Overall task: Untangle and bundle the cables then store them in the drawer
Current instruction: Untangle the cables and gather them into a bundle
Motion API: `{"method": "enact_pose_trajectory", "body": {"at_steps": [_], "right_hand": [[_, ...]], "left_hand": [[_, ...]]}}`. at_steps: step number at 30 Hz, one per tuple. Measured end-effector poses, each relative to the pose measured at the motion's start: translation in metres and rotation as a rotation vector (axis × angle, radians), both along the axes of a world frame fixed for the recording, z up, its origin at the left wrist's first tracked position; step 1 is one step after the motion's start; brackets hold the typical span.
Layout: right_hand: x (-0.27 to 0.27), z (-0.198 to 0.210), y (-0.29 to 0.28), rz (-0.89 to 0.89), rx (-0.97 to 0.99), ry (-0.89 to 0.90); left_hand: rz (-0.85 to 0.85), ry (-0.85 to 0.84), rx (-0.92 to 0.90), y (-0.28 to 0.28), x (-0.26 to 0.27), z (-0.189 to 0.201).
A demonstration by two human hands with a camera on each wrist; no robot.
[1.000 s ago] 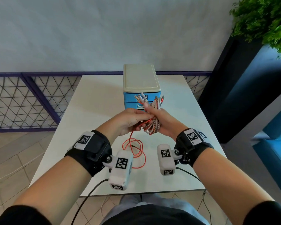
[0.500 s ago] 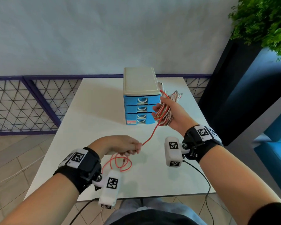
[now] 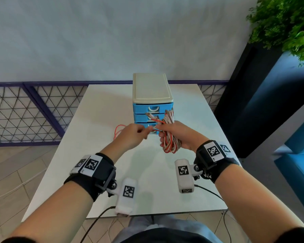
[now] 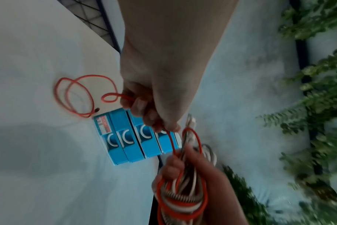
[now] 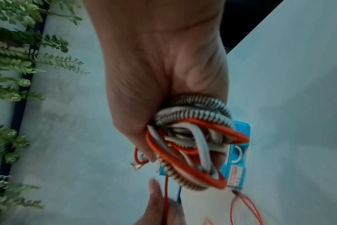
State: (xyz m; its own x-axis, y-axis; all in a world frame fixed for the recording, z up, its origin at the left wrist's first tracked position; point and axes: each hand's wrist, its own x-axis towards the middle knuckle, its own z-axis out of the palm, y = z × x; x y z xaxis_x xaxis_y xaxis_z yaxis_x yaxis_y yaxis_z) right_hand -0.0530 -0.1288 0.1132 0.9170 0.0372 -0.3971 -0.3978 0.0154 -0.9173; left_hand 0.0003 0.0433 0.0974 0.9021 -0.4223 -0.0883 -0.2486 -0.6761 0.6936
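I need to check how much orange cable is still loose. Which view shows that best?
The left wrist view: the loose cable lies looped on the table in full. The head view hides most behind the left hand; the right wrist view catches only an edge.

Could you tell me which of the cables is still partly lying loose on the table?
The thin red cable: its loops rest on the table while the left hand pinches it. The braided and white cables sit coiled in the right hand.

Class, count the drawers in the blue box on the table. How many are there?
4, stacked in the blue box: the bottom drawer with the label, the second drawer, the third drawer and the top drawer. All look closed.
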Motion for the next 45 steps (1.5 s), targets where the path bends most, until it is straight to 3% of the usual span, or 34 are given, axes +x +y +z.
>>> {"method": "enact_pose_trajectory", "body": {"at_steps": [2, 5, 8, 12, 20, 25, 28, 30, 32, 34, 36, 38, 40, 42, 45], "right_hand": [[0.003, -0.006, -0.005, -0.085, -0.065, -0.027], [0.008, -0.019, -0.013, -0.203, -0.202, -0.051], [0.009, -0.029, -0.011, -0.262, -0.342, -0.047], [0.007, -0.037, 0.002, -0.244, -0.287, -0.046], [-0.002, -0.038, 0.024, -0.014, 0.147, -0.028], [-0.002, -0.040, 0.023, -0.197, 0.062, -0.014], [0.005, -0.041, 0.019, -0.307, 0.055, -0.022], [0.010, -0.040, 0.011, -0.372, 0.085, -0.057], [0.012, -0.036, 0.001, -0.416, 0.161, -0.065], [0.013, -0.030, -0.009, -0.419, 0.274, -0.073], [0.010, -0.022, -0.017, -0.374, 0.363, -0.055], [0.005, -0.014, -0.022, -0.279, 0.402, -0.022], [0.000, -0.010, -0.024, -0.158, 0.356, 0.019], [-0.004, -0.008, -0.021, -0.061, 0.259, 0.059], [-0.009, -0.010, -0.013, 0.042, 0.171, 0.104]], "left_hand": [[0.087, 0.274, -0.093, 0.007, 0.006, -0.004], [0.168, 0.715, -0.377, 0.017, 0.010, -0.006], [0.153, 0.964, -0.598, 0.022, 0.006, -0.004], [0.161, 0.975, -0.689, 0.014, -0.004, -0.001], [0.102, 0.901, -0.638, -0.007, -0.018, -0.007], [0.039, 0.839, -0.520, -0.010, -0.023, -0.007], [0.001, 0.998, -0.548, -0.007, -0.026, -0.010], [-0.119, 1.132, -0.538, 0.001, -0.028, -0.015], [-0.287, 1.178, -0.411, 0.012, -0.031, -0.024], [-0.408, 1.133, -0.230, 0.020, -0.034, -0.032], [-0.375, 1.054, -0.098, 0.024, -0.033, -0.035], [-0.275, 0.852, -0.009, 0.022, -0.026, -0.035], [-0.213, 0.535, 0.093, 0.019, -0.018, -0.032], [-0.204, 0.284, 0.115, 0.014, -0.012, -0.026], [-0.228, 0.124, 0.014, 0.003, -0.011, -0.015]]}}
